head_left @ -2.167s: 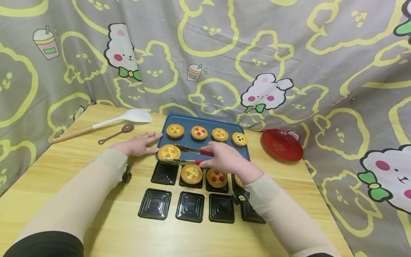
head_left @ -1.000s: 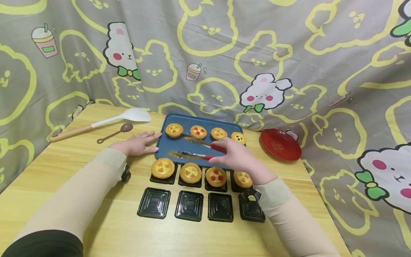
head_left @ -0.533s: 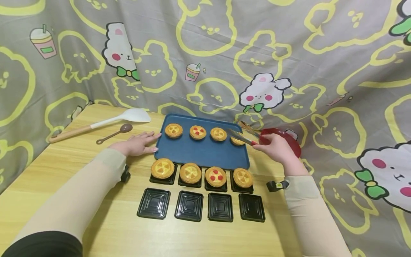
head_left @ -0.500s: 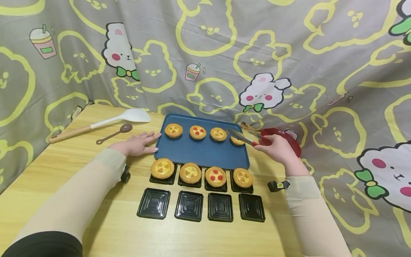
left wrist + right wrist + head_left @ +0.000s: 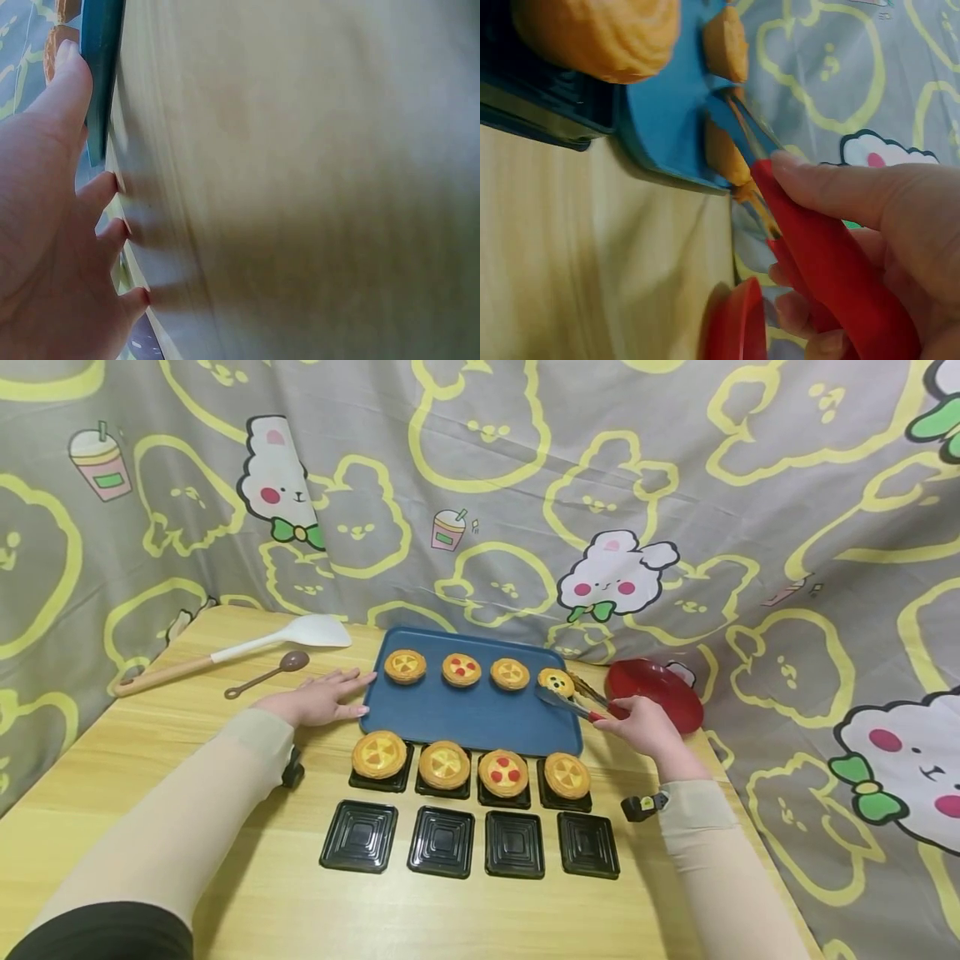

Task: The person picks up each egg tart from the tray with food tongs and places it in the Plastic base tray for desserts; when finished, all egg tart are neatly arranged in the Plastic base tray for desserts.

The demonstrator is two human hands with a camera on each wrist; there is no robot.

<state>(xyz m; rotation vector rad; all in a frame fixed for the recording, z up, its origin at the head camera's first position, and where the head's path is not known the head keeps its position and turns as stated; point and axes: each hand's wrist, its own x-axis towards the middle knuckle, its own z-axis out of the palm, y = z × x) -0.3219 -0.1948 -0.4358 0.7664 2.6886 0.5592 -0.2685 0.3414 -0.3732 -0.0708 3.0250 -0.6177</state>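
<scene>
My right hand [image 5: 651, 727] grips red-handled tongs [image 5: 817, 255] at the tray's right end. The tongs' metal arms lie on either side of an egg tart [image 5: 556, 682] with dark dots on top; whether they press on it I cannot tell. That tart sits at the right of a back row on the blue tray [image 5: 465, 720], along with other tarts [image 5: 461, 669]. My left hand [image 5: 318, 697] rests at the tray's left edge, fingers spread; in the left wrist view its thumb touches the tray rim [image 5: 99, 90] and its fingertips meet the table.
In front of the tray, several tarts [image 5: 444, 764] stand on black square bases [image 5: 390, 781]. A nearer row of bare black bases [image 5: 442, 842] lies below. At right is a red plate [image 5: 637, 681]; at left are a white spatula [image 5: 315, 631] and a brown spoon [image 5: 292, 661].
A tart was set down on the left black base and the tongs let go of it. My right hand then carried the tongs right and lowered them around the dotted tart. My left hand stayed put.
</scene>
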